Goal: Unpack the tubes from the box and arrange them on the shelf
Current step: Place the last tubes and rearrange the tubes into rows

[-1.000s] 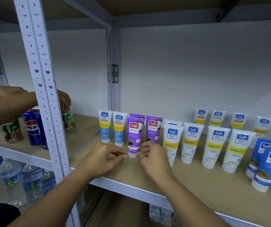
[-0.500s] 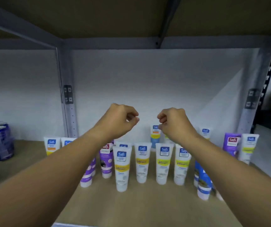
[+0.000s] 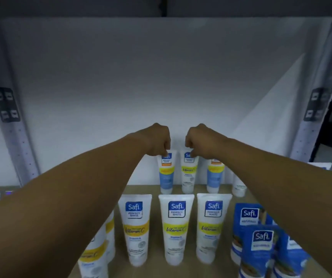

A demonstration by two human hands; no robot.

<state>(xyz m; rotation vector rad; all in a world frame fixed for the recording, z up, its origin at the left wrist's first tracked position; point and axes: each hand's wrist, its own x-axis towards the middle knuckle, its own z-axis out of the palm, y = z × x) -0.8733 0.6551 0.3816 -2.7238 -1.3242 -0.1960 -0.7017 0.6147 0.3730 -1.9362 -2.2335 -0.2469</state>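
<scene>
Head-camera view: we reach both bare arms deep over the light wooden shelf board (image 3: pixel 183 271) toward its back row. Our left hand (image 3: pixel 158 140) curls its fingers down onto the top edge of a white-and-blue upright tube with an orange and yellow band (image 3: pixel 166 173), apparently pinching it. Our right hand (image 3: pixel 198 141), just beside the left, curls onto the top edge of the neighbouring white upright tube with a yellow band (image 3: pixel 188 173); whether it truly grips the edge we cannot tell. Both tubes stand cap-down against the white back wall (image 3: pixel 161 77), close together but apart. To their right stands another white-and-blue tube (image 3: pixel 214 177), partly hidden by our right forearm. Nearer to us, below the hands, a front row of three white "Safi Perfect White" tubes with yellow bands (image 3: pixel 176 227) stands upright. A cluster of blue "Safi" tubes (image 3: pixel 259 243) crowds the lower right. Grey perforated metal uprights (image 3: pixel 15 141) frame the bay on either side.
</scene>
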